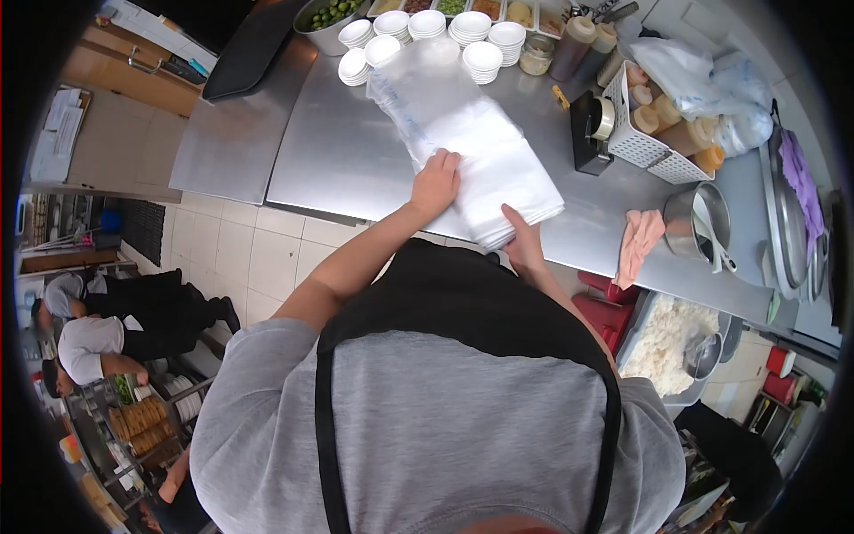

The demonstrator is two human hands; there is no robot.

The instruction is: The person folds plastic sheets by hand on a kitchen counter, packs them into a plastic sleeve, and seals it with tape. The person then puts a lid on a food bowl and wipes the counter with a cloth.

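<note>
A stack of folded clear plastic bags (503,169) lies slantwise on the steel counter (334,147), its thin far end reaching the stacked white bowls (427,25). My left hand (436,184) rests on the left edge of the stack, with its fingers bent over the plastic. At the near right corner my right hand (523,240) grips the stack's edge, the thumb on top and the other fingers partly hidden beside and under it.
Right of the bags stand a black holder (589,133), a white basket of bottles (636,142), a pink cloth (639,245) and a metal pot (685,222). A tub of white food (663,343) sits below. Co-workers (93,347) stand at the left.
</note>
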